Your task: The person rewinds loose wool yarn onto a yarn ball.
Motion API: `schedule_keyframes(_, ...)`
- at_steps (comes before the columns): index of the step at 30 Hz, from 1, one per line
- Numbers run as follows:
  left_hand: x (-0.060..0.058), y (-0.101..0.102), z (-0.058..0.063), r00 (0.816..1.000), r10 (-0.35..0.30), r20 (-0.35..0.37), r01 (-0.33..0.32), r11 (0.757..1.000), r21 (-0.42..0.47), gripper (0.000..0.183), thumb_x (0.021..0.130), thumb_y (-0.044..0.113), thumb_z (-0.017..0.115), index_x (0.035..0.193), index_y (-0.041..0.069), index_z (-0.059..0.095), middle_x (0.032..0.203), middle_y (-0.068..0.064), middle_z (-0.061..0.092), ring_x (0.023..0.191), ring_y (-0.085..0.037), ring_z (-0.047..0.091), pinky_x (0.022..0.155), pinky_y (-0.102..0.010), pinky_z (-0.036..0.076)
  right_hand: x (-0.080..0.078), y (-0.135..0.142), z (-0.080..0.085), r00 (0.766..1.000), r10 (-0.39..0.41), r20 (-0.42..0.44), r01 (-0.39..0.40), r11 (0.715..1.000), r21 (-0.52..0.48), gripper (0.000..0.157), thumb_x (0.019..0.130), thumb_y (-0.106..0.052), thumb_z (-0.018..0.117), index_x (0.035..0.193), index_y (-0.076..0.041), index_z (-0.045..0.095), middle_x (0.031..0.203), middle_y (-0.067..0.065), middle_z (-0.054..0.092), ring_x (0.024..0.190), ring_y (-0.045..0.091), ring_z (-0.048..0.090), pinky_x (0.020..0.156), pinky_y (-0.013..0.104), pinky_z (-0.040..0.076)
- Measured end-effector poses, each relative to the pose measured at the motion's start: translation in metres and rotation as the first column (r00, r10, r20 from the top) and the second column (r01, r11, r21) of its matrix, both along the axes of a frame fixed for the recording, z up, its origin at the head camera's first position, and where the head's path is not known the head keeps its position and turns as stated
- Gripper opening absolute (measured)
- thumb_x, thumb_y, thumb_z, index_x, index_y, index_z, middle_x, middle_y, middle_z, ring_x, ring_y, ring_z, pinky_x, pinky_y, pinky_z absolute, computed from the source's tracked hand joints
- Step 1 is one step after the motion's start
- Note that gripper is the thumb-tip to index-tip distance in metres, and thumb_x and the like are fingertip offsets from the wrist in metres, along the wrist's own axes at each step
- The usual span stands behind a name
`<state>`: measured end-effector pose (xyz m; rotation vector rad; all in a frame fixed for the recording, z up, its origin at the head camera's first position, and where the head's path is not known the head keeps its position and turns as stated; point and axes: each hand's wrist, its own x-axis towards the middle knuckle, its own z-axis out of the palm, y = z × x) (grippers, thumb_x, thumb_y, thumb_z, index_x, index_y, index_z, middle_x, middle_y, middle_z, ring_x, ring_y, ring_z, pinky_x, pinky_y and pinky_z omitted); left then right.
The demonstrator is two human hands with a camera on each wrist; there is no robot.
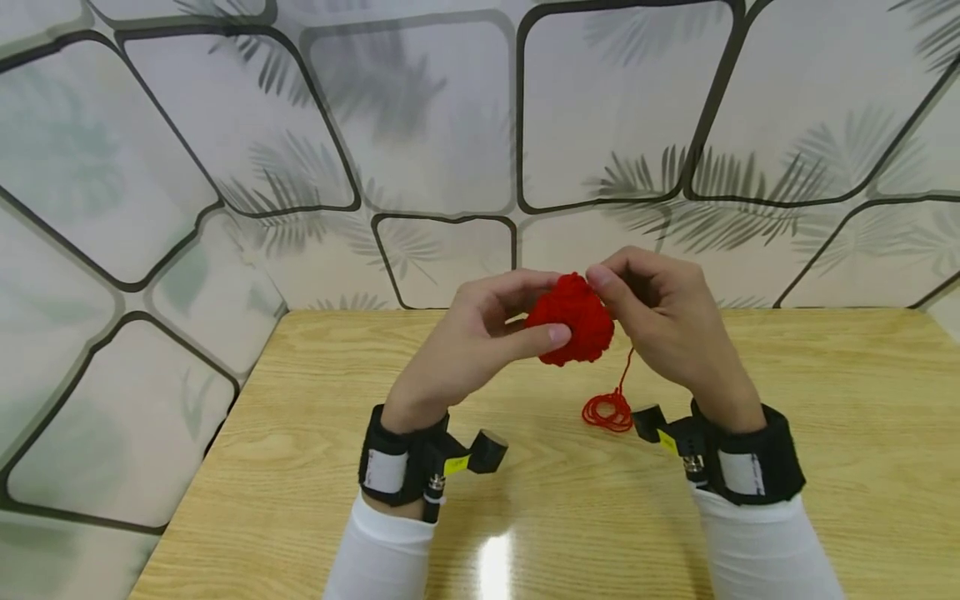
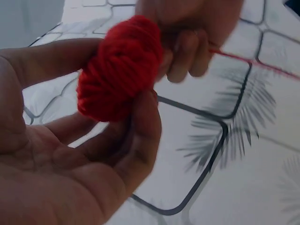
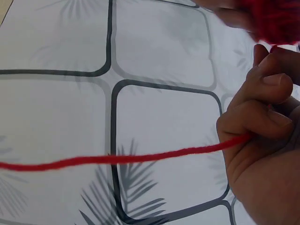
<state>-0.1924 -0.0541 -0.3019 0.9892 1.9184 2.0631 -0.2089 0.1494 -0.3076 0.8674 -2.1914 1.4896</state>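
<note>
A red ball of yarn (image 1: 573, 321) is held up above the table between both hands. My left hand (image 1: 480, 333) grips it from the left, thumb across the near side and fingers behind. In the left wrist view the wound strands of the yarn ball (image 2: 119, 70) show clearly. At its upper right is my right hand (image 1: 663, 312), pinching the yarn strand with thumb and forefinger. In the right wrist view the yarn strand (image 3: 154, 157) runs out from under the curled fingers of the right hand (image 3: 267, 126).
A loose coil of red yarn (image 1: 609, 412) lies on the wooden table (image 1: 315, 467) below the right hand, joined to the strand. Behind and to the left stands a wall covering (image 1: 442, 108) with dark outlines and leaf prints. Each wrist wears a black strap with a small camera (image 1: 487, 452).
</note>
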Motion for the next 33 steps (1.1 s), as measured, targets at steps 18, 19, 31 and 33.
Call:
schedule_keyframes(18, -0.010, 0.010, -0.006, 0.823, 0.499, -0.271, -0.527, 0.849, -0.036, 0.038, 0.085, 0.018, 0.063, 0.122, 0.010, 0.056, 0.110, 0.000, 0.060, 0.098, -0.014, 0.055, 0.079, -0.031, 0.048, 0.014, -0.005, 0.010, 1.000, 0.024, -0.004, -0.024, 0.993, 0.112, 0.005, 0.090, -0.016, 0.058, 0.090, -0.020, 0.061, 0.067, -0.004, 0.047, 0.050, 0.012, 0.039, 0.044, 0.028, 0.032)
schedule_keyframes(19, -0.010, 0.009, -0.006, 0.839, 0.473, -0.270, -0.508, 0.858, -0.074, 0.038, 0.084, 0.018, 0.063, 0.121, 0.011, 0.057, 0.109, 0.001, 0.060, 0.098, -0.013, 0.055, 0.079, -0.031, 0.048, 0.013, -0.004, 0.009, 1.000, 0.011, -0.015, -0.010, 0.996, 0.084, 0.006, 0.089, -0.013, 0.058, 0.091, -0.017, 0.061, 0.068, -0.002, 0.047, 0.049, 0.012, 0.039, 0.044, 0.028, 0.031)
schedule_keyframes(31, 0.001, 0.004, 0.004, 0.996, 0.071, 0.044, -0.077, 0.986, 0.146, 0.039, 0.086, 0.009, 0.060, 0.124, 0.002, 0.053, 0.113, -0.015, 0.059, 0.102, -0.031, 0.056, 0.084, -0.046, 0.047, -0.005, -0.003, -0.001, 0.994, 0.113, 0.010, -0.113, 0.993, -0.028, 0.007, 0.092, -0.007, 0.051, 0.092, -0.007, 0.058, 0.073, 0.001, 0.053, 0.057, 0.016, 0.047, 0.049, 0.028, 0.042)
schedule_keyframes(33, 0.000, 0.005, 0.004, 0.994, 0.090, 0.055, -0.100, 0.969, 0.225, 0.039, 0.087, 0.008, 0.058, 0.124, 0.000, 0.051, 0.114, -0.018, 0.058, 0.103, -0.033, 0.055, 0.085, -0.047, 0.045, -0.005, -0.004, -0.002, 0.987, 0.160, 0.020, -0.160, 0.987, -0.014, 0.008, 0.093, -0.006, 0.049, 0.091, -0.008, 0.057, 0.069, 0.001, 0.048, 0.055, 0.015, 0.042, 0.046, 0.029, 0.036)
